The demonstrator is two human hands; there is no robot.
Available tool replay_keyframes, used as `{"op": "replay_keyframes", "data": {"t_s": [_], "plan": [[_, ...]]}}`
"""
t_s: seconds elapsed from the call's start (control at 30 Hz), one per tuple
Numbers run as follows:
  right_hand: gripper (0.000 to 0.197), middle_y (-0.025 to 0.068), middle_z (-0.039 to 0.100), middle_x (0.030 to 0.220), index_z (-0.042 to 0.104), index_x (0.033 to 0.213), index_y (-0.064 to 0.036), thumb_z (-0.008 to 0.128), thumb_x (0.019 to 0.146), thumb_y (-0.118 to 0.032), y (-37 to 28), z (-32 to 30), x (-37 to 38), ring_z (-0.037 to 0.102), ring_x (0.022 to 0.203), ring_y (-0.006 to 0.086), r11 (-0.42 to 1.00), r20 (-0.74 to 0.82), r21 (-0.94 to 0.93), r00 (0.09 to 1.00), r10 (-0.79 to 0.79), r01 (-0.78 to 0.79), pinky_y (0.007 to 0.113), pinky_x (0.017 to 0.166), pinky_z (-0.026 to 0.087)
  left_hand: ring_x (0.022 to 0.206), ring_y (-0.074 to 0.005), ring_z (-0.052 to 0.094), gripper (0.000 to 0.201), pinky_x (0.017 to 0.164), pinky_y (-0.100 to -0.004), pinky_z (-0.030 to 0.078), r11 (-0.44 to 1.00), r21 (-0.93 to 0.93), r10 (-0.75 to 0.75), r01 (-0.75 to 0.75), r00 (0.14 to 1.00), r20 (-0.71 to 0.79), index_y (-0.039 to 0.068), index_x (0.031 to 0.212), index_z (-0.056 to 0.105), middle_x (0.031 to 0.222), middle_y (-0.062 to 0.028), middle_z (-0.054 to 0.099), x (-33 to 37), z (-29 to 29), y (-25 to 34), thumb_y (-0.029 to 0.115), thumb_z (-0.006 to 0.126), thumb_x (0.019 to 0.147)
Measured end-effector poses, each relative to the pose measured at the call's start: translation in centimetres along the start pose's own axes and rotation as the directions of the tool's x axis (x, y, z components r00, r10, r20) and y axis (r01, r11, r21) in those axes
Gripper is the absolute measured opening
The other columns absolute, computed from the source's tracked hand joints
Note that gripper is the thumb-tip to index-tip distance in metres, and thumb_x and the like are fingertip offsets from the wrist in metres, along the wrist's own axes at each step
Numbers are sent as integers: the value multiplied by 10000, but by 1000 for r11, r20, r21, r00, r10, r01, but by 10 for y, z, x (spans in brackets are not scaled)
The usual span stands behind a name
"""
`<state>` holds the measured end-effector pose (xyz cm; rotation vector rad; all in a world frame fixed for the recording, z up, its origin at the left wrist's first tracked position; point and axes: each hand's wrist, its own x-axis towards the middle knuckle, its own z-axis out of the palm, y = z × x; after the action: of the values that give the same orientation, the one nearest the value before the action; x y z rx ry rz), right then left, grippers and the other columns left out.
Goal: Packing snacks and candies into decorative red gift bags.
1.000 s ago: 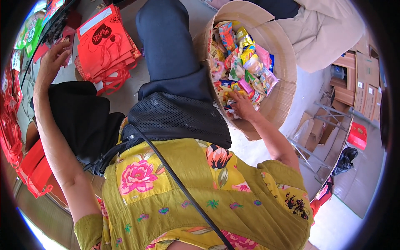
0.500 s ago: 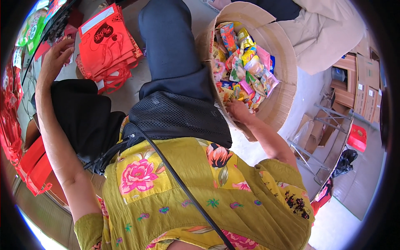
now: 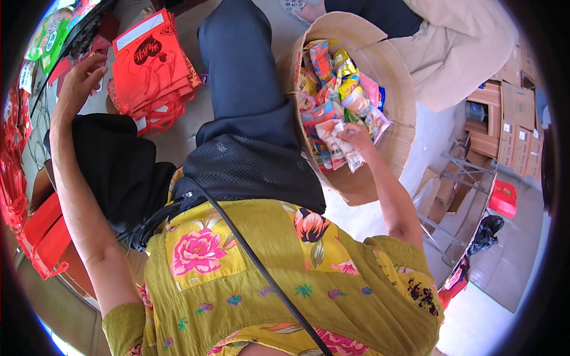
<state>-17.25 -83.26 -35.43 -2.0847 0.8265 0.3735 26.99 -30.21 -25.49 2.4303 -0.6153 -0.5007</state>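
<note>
My right hand is inside the round cardboard box, its fingers closed on a white and pink snack packet. More colourful small packets lie heaped under and beyond it. My left hand is raised at the far left with its fingers apart and nothing in them. To its right, a stack of red gift bags with ribbon handles lies on the floor, apart from the hand.
Red bags sit along the left side, below green packets. Beyond the box is a person's beige-clothed leg. At right are stacked cartons, a metal-framed table, a red box and a black plastic bag.
My right hand has come up from the near side of the heap, and white and pink packets now show at its fingers. My left hand has stayed almost in place.
</note>
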Motion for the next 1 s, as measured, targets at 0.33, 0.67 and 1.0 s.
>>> {"op": "replay_keyframes", "data": {"t_s": [0.33, 0.67, 1.0], "plan": [[237, 76, 664, 1061, 582, 1170, -21, 589, 939, -79, -94, -54, 30, 659, 931, 164, 541, -159, 832, 987, 22, 122, 317, 843, 552, 678, -155, 583, 324, 643, -304, 476, 997, -48, 52, -54, 998, -37, 7, 1166, 609, 797, -88, 632, -3, 4, 4, 176, 618, 889], [372, 100, 645, 1164, 475, 1320, -66, 535, 983, -211, -204, -91, 52, 663, 989, 205, 390, -139, 902, 981, -137, 182, 370, 799, 582, 732, -188, 631, 349, 669, -326, 504, 995, -17, 96, -99, 988, -122, 4, 1177, 618, 840, -117, 656, -8, 5, 0, 114, 650, 848], [383, 104, 661, 1049, 494, 1262, -124, 598, 944, -311, -369, -32, 78, 687, 806, 246, 426, -33, 892, 963, -269, 149, 431, 488, 574, 913, -360, 654, 317, 796, -430, 514, 996, 45, 82, -75, 977, -199, 34, 1109, 644, 948, -191, 687, -21, -1, 18, 185, 679, 832]]}}
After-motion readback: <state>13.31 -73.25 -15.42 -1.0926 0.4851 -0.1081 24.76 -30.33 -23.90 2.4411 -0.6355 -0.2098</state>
